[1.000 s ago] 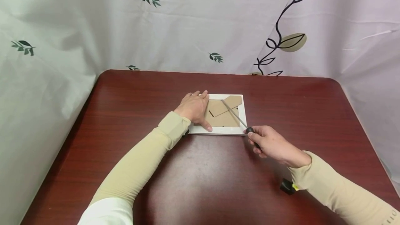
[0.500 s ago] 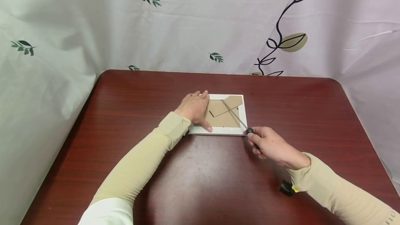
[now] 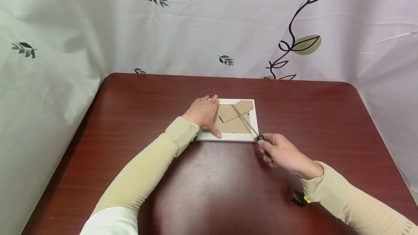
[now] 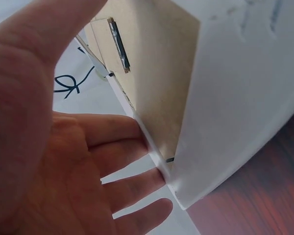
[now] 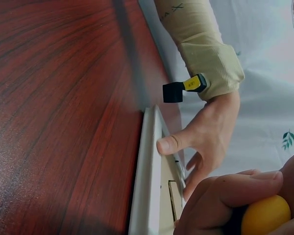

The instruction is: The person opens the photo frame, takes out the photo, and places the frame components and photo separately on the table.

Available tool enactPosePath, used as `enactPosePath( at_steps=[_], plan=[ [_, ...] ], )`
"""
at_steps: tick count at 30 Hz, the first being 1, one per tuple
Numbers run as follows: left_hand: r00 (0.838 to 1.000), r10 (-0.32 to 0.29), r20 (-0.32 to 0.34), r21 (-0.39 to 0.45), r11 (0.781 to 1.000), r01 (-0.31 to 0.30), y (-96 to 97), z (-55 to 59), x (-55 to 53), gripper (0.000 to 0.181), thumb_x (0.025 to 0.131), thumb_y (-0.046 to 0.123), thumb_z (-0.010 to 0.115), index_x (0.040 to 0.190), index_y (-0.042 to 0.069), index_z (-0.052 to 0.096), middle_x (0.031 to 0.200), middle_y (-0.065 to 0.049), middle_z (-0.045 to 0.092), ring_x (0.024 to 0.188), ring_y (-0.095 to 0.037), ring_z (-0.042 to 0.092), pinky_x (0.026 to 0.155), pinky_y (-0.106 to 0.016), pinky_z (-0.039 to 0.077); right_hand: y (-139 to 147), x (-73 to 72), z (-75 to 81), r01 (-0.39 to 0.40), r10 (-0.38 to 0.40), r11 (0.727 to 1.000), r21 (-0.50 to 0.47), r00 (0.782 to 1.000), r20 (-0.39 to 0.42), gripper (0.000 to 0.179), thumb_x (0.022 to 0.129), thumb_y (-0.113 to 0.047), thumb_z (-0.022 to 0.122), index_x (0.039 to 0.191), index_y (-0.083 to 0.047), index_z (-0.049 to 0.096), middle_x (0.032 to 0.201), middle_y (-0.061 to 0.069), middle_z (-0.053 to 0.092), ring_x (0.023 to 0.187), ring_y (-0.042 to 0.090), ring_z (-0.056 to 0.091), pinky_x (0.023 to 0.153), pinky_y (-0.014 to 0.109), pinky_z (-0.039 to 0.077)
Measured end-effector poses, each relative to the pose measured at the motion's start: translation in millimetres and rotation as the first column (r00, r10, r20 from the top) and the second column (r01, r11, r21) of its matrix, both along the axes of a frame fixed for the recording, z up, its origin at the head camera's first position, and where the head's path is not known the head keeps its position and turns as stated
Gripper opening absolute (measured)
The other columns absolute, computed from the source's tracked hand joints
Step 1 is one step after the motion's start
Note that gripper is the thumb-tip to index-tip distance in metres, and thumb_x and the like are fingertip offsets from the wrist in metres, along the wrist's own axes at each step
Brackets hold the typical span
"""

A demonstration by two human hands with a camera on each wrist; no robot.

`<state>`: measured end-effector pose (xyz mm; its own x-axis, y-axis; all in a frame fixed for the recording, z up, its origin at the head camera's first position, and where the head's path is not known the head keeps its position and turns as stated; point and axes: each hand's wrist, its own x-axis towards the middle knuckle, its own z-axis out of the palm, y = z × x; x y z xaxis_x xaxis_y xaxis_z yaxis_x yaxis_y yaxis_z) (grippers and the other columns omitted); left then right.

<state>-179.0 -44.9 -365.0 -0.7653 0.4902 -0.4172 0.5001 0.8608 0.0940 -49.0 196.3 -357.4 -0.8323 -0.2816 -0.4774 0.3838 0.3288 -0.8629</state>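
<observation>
A white picture frame (image 3: pixel 228 137) lies back side up on the table, its brown backing board (image 3: pixel 240 126) and a slanted stand flap (image 3: pixel 234 113) showing. My left hand (image 3: pixel 203 113) rests spread over the frame's left side, thumb on the near border and fingertips at the far edge. In my right hand (image 3: pixel 281 151) I grip a screwdriver by its dark handle (image 3: pixel 261 137), whose yellow end (image 5: pixel 265 215) shows in the right wrist view. The screwdriver's metal shaft (image 3: pixel 245 119) slants across the backing, its tip at the inner far edge. A dark metal tab (image 4: pixel 170 159) sits by the border.
The dark red wooden table (image 3: pixel 209 191) stretches around the frame. A pale curtain (image 3: pixel 192 21) with leaf prints hangs behind the table's far edge. Small black wrist devices (image 3: pixel 298 198) are strapped at the sleeves.
My right hand and wrist have lowered very slightly toward me, while the screwdriver tip stays in the same spot. The left hand and the picture frame have not visibly moved.
</observation>
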Motion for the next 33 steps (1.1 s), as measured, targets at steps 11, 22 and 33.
enactPosePath(
  at_steps=[11,22,33],
  plan=[
    [1.0,-0.013,-0.006,0.006,1.0,0.013,-2.9,0.6,0.4,0.137,0.062,0.071,0.083,0.159,-0.001,0.019,0.166,-0.014,0.013,0.151,-0.04,0.018,0.122,-0.049,0.019,-3.5,1.7,0.0,0.011,-0.011,1.0,-0.012,1.0,-0.008,0.021,0.106,-0.008,0.039,0.099,0.01,0.048,0.069,0.004,0.044,0.052,0.01,0.039,0.043,0.02,0.029],
    [1.0,-0.027,-0.016,0.011,1.0,0.027,-3.6,-1.4,0.5,0.137,0.062,0.071,0.082,0.159,-0.001,0.018,0.166,-0.014,0.013,0.151,-0.04,0.018,0.122,-0.048,0.019,-7.1,4.9,-5.7,0.028,-0.029,0.999,-0.028,0.999,-0.043,0.023,0.106,-0.007,0.038,0.116,0.012,0.047,0.076,0.005,0.046,0.053,0.01,0.04,0.042,0.021,0.03],
    [1.0,-0.03,-0.01,0.007,1.0,0.03,-3.8,-1.0,1.1,0.136,0.063,0.071,0.082,0.159,0.0,0.017,0.167,-0.013,0.011,0.151,-0.039,0.017,0.121,-0.05,0.02,-9.9,5.9,-8.1,0.053,-0.054,0.998,-0.026,0.998,-0.043,0.023,0.106,-0.008,0.039,0.116,0.011,0.047,0.076,0.005,0.046,0.053,0.01,0.04,0.042,0.021,0.031]
  ],
)
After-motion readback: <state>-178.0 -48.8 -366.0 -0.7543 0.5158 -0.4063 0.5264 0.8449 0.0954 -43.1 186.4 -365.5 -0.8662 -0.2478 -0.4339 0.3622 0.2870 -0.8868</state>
